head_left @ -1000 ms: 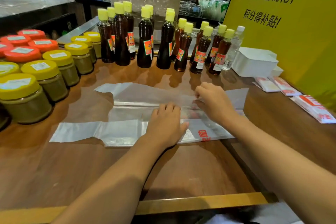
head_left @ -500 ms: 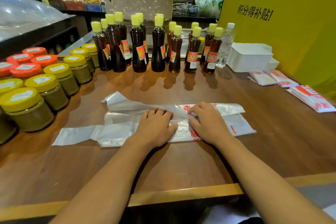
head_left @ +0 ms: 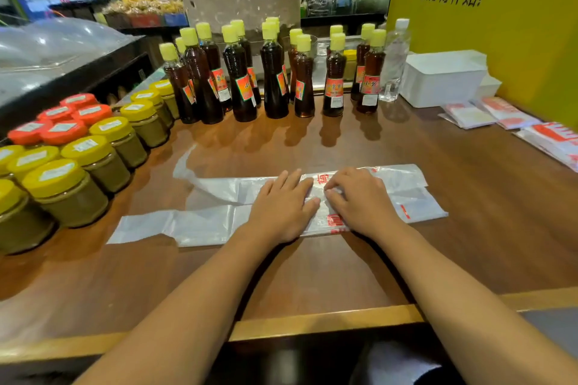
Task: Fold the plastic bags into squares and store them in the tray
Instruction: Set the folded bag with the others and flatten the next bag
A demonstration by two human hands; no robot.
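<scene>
A clear plastic bag with red print lies folded lengthwise into a long strip on the wooden counter. Its handles trail off to the left. My left hand lies flat on the middle of the strip with straight fingers. My right hand presses the strip right beside it, fingers bent down onto the plastic. A white tray stands at the back right against the yellow wall. What it holds is hidden by its rim.
Dark sauce bottles with yellow caps line the back of the counter. Jars with yellow and red lids crowd the left side. Several folded bags lie at the right near the tray. A clear water bottle stands beside the tray.
The far half of the bag has been folded toward me, making a narrower strip. Both hands have come together on its middle and press it flat.
</scene>
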